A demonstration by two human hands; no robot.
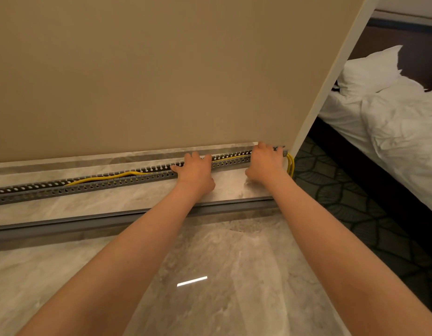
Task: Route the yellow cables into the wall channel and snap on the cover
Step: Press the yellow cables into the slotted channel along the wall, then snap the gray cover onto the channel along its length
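Observation:
A grey slotted wall channel (pixel 93 186) runs along the floor at the foot of the beige wall. Yellow cables (pixel 108 177) lie inside it, bulge up at the left and hang out of its right end (pixel 290 163). My left hand (pixel 195 170) rests over the channel near its middle, fingers reaching into it and thumb spread to the left. My right hand (pixel 264 163) presses down on the channel close to its right end, fingertips over the far wall. The long grey cover (pixel 101 221) lies loose on the floor, parallel to the channel and nearer to me.
Glossy marble floor (pixel 210 263) lies under my arms. The wall ends at a white corner (pixel 331 76) on the right. Beyond it are dark patterned carpet (pixel 355 202) and a bed with white bedding (pixel 392 112).

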